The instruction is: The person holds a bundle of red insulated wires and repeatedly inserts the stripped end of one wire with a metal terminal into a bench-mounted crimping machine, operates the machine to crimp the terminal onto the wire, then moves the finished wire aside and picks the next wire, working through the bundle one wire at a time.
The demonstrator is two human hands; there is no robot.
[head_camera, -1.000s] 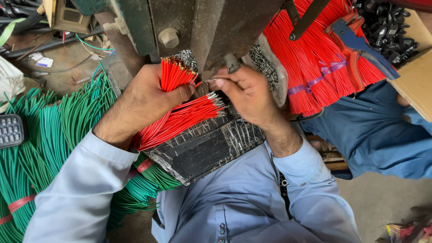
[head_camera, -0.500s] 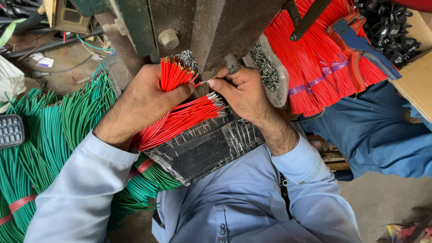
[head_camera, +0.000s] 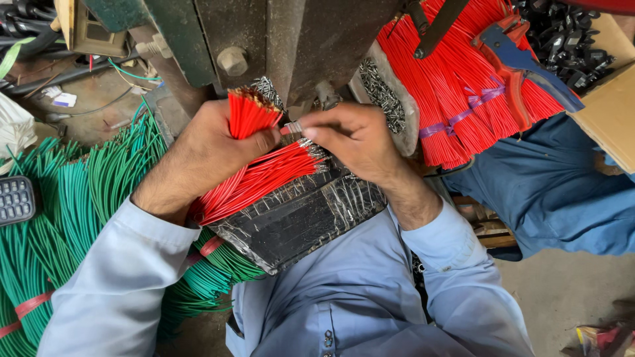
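My left hand (head_camera: 198, 155) was clenched around a bunch of red wires (head_camera: 248, 116), their cut ends standing up above my fist toward the press (head_camera: 284, 39). My right hand (head_camera: 354, 135) pinched one wire (head_camera: 291, 127) between thumb and forefinger, its tip just beside the bunch and right under the machine's dark steel frame. Compared with half a second and a full second earlier, little had moved: the left fist sat in the same place, and the right fingers had only crept a touch closer to the bunch, so the single wire was still being fed or drawn at the same spot, which I judged to be one repeat in a long run of the same small move.

Below my hands a fan of finished red wires (head_camera: 264, 178), metal tips showing at their right ends, lay across a black tray (head_camera: 297, 221) wrapped in clear tape and resting on my lap. To my left a heap of green wires (head_camera: 59, 218), banded with red tape, spread over the floor. Up right, a larger sheaf of red wires (head_camera: 463, 86) tied with purple bands lay beside blue-handled cutters (head_camera: 522, 63). A cardboard box (head_camera: 612, 109) at the right edge stood next to dark metal parts (head_camera: 562, 33); what it held, I could not tell.
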